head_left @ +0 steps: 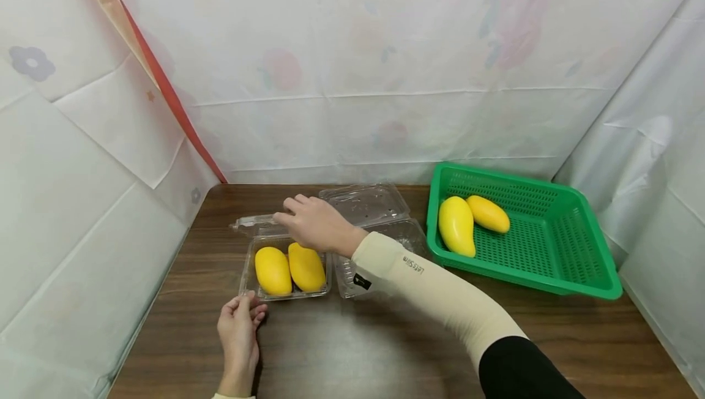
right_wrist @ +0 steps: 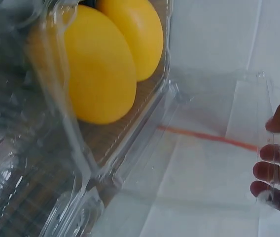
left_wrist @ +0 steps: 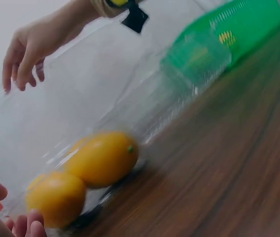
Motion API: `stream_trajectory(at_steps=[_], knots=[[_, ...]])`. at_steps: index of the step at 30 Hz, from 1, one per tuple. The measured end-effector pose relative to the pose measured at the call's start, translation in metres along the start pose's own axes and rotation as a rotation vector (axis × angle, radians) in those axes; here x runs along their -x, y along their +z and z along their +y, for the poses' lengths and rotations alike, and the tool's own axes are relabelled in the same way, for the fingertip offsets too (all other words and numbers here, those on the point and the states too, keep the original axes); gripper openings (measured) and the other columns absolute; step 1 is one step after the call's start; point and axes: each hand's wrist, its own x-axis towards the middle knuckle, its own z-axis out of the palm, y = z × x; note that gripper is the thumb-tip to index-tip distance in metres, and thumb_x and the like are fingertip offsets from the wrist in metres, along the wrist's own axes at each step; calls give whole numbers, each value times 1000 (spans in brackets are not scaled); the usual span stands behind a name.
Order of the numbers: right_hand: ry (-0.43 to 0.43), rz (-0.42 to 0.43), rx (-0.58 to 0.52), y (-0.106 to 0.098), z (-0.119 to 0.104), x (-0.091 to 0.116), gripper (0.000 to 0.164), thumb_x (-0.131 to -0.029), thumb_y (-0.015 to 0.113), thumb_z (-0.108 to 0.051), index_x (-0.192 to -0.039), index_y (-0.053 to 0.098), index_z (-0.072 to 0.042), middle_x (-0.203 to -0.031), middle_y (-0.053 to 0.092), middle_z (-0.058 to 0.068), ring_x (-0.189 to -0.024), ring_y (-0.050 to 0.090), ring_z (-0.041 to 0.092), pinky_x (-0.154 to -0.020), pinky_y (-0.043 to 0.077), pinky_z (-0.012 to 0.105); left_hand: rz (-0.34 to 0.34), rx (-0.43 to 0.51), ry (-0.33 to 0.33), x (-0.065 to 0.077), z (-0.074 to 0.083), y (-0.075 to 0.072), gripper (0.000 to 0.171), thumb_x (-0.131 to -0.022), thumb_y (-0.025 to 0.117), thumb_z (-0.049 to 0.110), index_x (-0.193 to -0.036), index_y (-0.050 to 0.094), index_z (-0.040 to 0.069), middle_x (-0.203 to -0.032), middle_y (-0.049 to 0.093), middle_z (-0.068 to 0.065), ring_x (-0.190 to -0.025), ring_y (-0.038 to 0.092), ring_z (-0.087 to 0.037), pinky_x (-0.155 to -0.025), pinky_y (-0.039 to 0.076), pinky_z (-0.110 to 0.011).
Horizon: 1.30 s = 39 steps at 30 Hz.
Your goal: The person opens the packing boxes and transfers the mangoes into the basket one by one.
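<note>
Two yellow mangoes, the left one (head_left: 273,270) and the right one (head_left: 306,267), lie side by side in a clear plastic clamshell box (head_left: 244,270). Its hinged lid (right_wrist: 204,168) stands raised at the back. My right hand (head_left: 314,224) grips the lid's free edge, thumb on one side and fingers on the other, as the right wrist view shows. At the box's front left corner, my left hand (head_left: 239,328) holds the rim between thumb and curled fingers. In the left wrist view only its fingertips (left_wrist: 31,224) and thumb show.
Right beside the box stands a second clear clamshell (head_left: 366,203) with its lid laid back, partly under my right forearm. A green basket (head_left: 597,252) at the right holds two more mangoes (head_left: 456,226). White printed sheeting (head_left: 358,68) walls the brown table (head_left: 325,350).
</note>
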Motion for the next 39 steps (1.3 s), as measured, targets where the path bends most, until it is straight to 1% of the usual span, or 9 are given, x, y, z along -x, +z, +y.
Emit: stream_trajectory(at_steps=[4, 6, 9, 13, 19, 24, 30, 36, 39], knots=[[39, -16, -44, -1, 8, 4, 32, -100, 48, -19, -128, 62, -22, -110, 63, 1, -91, 57, 14, -76, 50, 22, 38, -73, 90, -9, 5, -5, 26, -98, 57, 22, -117, 51, 5, -91, 61, 7, -70, 61, -1, -64, 52, -14], [54, -22, -62, -1, 10, 5, 32, -101, 47, -18, -129, 62, -22, -109, 62, 1, -90, 57, 14, -75, 50, 21, 48, -88, 116, -14, 9, -6, 31, -98, 58, 22, -121, 54, 2, -90, 61, 9, -71, 60, -1, -65, 52, -12], [62, -29, -76, -2, 12, 4, 33, -101, 47, -17, -131, 61, -23, -109, 62, 1, -90, 56, 14, -73, 50, 21, 57, -101, 134, -22, 16, -9, 35, -97, 59, 21, -122, 57, -3, -81, 62, 13, -71, 59, 0, -65, 51, -11], [63, -28, -83, -3, 14, 4, 34, -100, 50, -15, -130, 62, -23, -109, 63, -1, -91, 56, 14, -73, 49, 21, 11, -156, 125, -35, 24, -11, 40, -97, 59, 24, -124, 58, -6, -75, 63, 14, -70, 58, 1, -66, 51, -12], [71, -43, -113, -2, 17, 3, 37, -98, 51, -10, -131, 61, -23, -112, 63, -2, -94, 57, 13, -77, 50, 20, -80, -254, 72, -49, 30, -17, 43, -97, 59, 29, -125, 59, -3, -80, 65, 17, -71, 59, -1, -67, 51, -14], [91, -36, -159, -3, 18, 2, 33, -100, 50, -14, -130, 62, -21, -114, 64, -2, -99, 58, 13, -79, 51, 21, -97, -329, 67, -55, 32, -20, 43, -95, 63, 28, -127, 61, -2, -78, 65, 18, -68, 58, -1, -66, 51, -16], [137, 38, -195, 2, 23, 7, 29, -102, 49, -18, -126, 64, -20, -103, 62, 0, -87, 55, 13, -69, 47, 21, -127, -300, 45, -53, 32, -21, 39, -95, 64, 22, -126, 61, -1, -84, 68, 19, -69, 58, -1, -67, 51, -15], [186, 112, -188, 8, 30, 12, 31, -97, 55, -13, -125, 65, -16, -104, 63, 4, -89, 59, 16, -69, 51, 24, -126, -142, -15, -46, 30, -29, 11, -94, 65, 16, -103, 69, 12, -87, 68, 15, -67, 57, -2, -64, 50, -14], [201, 109, -219, 9, 30, 12, 33, -97, 54, -12, -129, 62, -15, -108, 62, 5, -90, 60, 16, -70, 52, 24, -153, -137, -26, -43, 29, -35, 7, -95, 63, 17, -100, 67, 14, -83, 65, 12, -67, 57, -2, -65, 50, -15]])
